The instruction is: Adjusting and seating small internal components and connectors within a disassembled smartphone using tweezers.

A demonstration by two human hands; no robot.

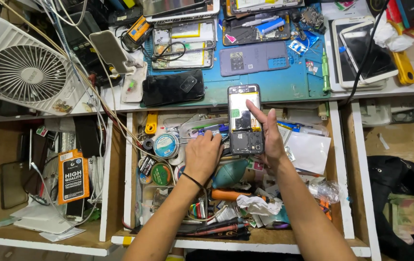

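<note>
White fan, black phone, green screwdriver.

Bright, even overhead light; shadows soft and short, deepest in the drawer at lower left of the frame. Mild glare on the white phones upper right. Focus sharp at centre; wide-angle bowing toward the edges.

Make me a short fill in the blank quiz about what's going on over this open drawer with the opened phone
1. The right hand holds an opened phone whose back cover is ____.
2. The left hand wears a thin black band on its ____.
3. The white fan sits at the ____ end of the bench.
4. The green screwdriver lies on a ____ work mat.

Missing words: off; wrist; left; blue
</note>
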